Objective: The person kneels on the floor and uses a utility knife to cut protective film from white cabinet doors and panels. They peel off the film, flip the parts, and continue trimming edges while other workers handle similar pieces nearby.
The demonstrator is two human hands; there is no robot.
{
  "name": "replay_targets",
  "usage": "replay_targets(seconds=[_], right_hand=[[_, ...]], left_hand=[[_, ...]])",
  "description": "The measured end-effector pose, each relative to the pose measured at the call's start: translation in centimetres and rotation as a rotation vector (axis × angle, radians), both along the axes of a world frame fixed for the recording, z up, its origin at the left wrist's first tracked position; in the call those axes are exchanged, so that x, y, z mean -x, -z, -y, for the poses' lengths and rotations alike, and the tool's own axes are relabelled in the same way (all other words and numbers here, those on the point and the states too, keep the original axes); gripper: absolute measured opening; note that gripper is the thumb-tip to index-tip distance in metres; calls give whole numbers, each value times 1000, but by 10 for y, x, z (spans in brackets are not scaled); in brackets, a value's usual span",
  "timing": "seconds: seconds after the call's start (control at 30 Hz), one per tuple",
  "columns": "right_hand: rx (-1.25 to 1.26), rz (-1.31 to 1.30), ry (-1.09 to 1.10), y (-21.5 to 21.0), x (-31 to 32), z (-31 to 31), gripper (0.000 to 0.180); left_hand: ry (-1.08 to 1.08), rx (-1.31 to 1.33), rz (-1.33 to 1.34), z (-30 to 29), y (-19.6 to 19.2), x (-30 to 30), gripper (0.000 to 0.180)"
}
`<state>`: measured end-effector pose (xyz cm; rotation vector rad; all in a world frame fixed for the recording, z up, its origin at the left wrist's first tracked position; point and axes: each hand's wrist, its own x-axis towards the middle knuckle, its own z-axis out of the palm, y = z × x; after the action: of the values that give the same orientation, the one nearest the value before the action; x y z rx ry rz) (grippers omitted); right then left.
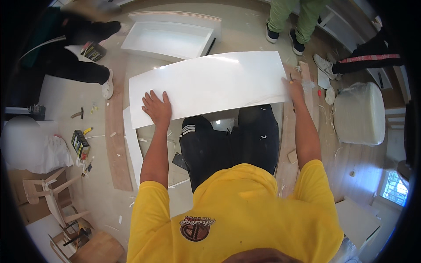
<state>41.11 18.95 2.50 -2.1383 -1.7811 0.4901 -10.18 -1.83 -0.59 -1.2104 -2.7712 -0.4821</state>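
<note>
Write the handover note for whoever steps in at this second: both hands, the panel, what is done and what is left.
Left hand: flat, palm down, fingers spread on the near left part of the white panel.
Right hand: at the panel's right edge, holding what looks like a pencil; grip too small to judge.
White panel: lies across the person's knees, above the floor, a white drawer box beyond it.
Hammer lies on the floor to the left.
Done: panel positioned and steadied.
Left: no mark or cut shows on the panel yet.
</note>
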Motion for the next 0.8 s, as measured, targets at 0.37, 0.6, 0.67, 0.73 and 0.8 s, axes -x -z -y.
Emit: replay_targets(seconds=[0.37, 0.6, 0.67, 0.73, 0.8], right_hand=[[96, 8, 14, 14, -12, -10, 82], [173, -23, 4, 7, -10, -7, 79], [203, -116, 4, 11, -21, -12, 76], [182, -158, 14, 16, -24, -11, 74], [95, -138, 45, 9, -11, -7, 73]], left_hand=[[-33, 77, 52, 0, -9, -4, 71], [-21, 54, 32, 3, -8, -3, 71], [-1, 45, 9, 0, -5, -5, 71], [8, 39, -43, -1, 1, 1, 70], [16, 67, -23, -5, 0, 3, 70]])
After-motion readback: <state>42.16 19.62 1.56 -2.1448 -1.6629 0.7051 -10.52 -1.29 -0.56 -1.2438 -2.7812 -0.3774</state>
